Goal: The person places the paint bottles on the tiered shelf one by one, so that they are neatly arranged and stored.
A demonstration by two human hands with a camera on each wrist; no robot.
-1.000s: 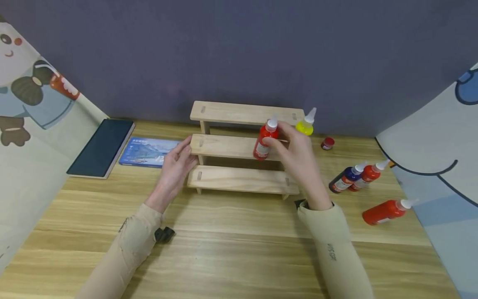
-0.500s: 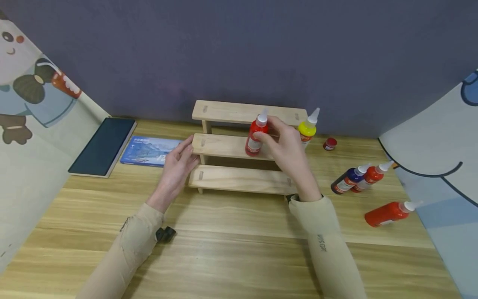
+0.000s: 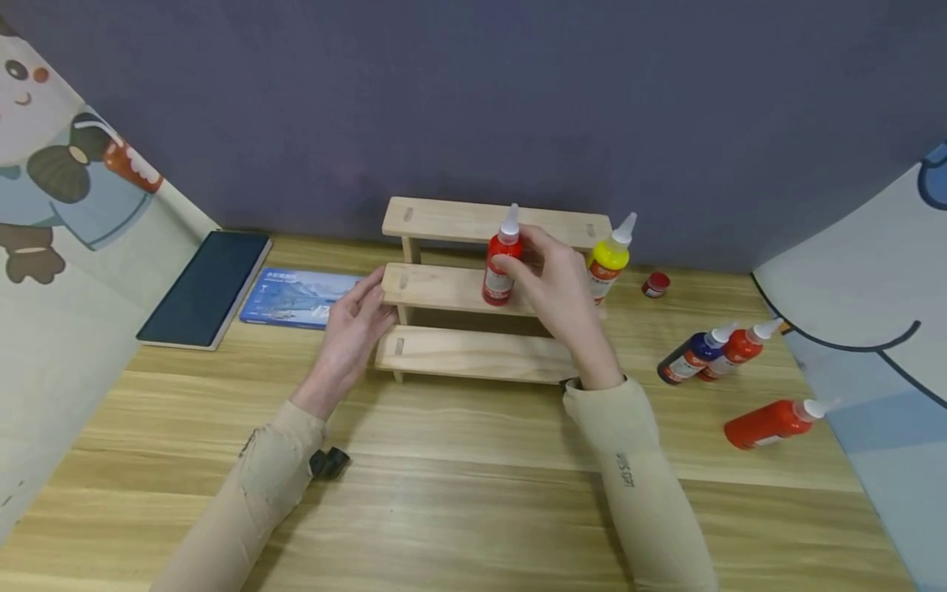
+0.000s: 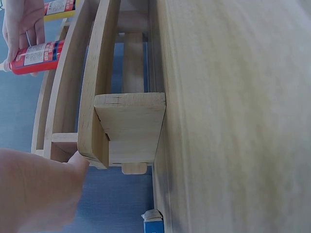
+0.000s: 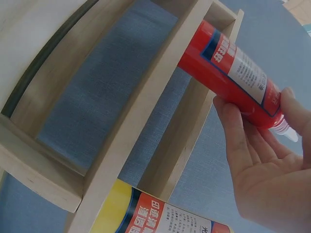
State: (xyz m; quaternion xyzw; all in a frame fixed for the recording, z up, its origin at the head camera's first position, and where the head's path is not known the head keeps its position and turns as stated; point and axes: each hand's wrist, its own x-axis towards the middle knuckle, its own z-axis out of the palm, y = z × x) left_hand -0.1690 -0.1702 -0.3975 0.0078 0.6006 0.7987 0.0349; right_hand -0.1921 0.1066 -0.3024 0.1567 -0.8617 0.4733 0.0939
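On the pale wooden three-step rack (image 3: 473, 355), the middle board (image 3: 440, 288) offers room between the left hand (image 3: 353, 333) and the red plastic bottle (image 3: 498, 285); a yellow plastic bottle (image 3: 607, 265) blocks its right end.

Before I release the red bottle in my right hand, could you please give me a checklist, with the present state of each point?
1. Grip of the right hand on the held red bottle: ok, fingers and thumb are on either side.
2. Bottle upright, nozzle up: ok.
3. Base fully seated on the middle shelf: cannot tell, the contact is not clear.
4. Space from the yellow bottle: ok, the right wrist view shows a gap.
5. Stand steadied: ok, the left hand holds the left end of the middle shelf.
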